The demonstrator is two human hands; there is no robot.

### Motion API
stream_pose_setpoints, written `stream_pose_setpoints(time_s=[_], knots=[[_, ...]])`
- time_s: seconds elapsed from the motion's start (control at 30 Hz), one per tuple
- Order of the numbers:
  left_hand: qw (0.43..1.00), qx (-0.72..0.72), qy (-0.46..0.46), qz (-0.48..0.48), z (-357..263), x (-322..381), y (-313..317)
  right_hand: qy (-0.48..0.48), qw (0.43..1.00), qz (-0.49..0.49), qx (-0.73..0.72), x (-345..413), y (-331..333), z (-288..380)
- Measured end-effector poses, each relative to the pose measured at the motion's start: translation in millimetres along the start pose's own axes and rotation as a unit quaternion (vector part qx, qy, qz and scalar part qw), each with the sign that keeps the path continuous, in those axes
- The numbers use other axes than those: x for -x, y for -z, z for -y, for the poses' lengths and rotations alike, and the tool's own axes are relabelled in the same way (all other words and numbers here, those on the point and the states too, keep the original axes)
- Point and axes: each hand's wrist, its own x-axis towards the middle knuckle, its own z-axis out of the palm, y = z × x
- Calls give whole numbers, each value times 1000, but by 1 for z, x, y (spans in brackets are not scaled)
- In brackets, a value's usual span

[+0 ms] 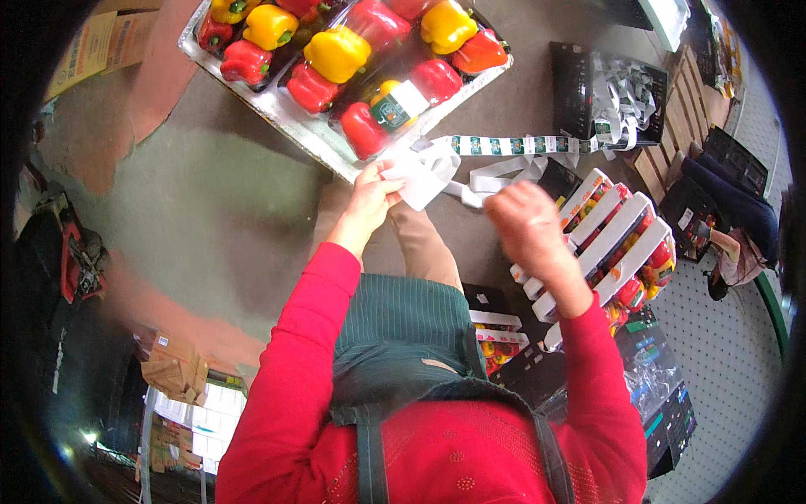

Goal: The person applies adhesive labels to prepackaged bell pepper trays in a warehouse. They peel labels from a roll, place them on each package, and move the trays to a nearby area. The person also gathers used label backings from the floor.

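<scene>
Between its thumb and fingers, my left hand (pixel 371 198) pinches the white backing of a label strip (pixel 494 145), just below the near edge of a foam tray (pixel 289 143). Clear-wrapped red bell peppers (pixel 364 129) and yellow bell peppers (pixel 338 54) fill the tray. One green-and-white label (pixel 399 107) sits on the wrap over the front peppers. To the right, my blurred right hand (pixel 526 220) is raised with curled fingers, in front of the stacked pepper trays; whether it holds anything is hidden. Loose white backing (pixel 504 177) loops between the hands.
A black crate (pixel 570 88) on the right holds tangled strip, beside a wooden pallet (pixel 672 120). Several white pepper trays (pixel 620 236) are stacked at my right. Farther right, another person (pixel 737 252) bends by black crates. Cardboard boxes (pixel 173 368) stand lower left.
</scene>
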Motion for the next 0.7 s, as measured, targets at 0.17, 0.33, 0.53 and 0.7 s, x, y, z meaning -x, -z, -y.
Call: stream_pose_setpoints(time_s=[0.17,0.33,0.53,0.7], knots=[[997,-37,-38,57,-10,5,4,-238,782,-276,-505,-37,2,-60],[992,-69,-10,104,-6,8,5,-195,529,-287,-775,-119,-71,-113],[990,-79,44,109,-3,11,15,-204,458,-298,-813,-157,-108,-140],[990,-87,62,89,-1,13,11,-209,496,-325,-777,-176,-121,-144]])
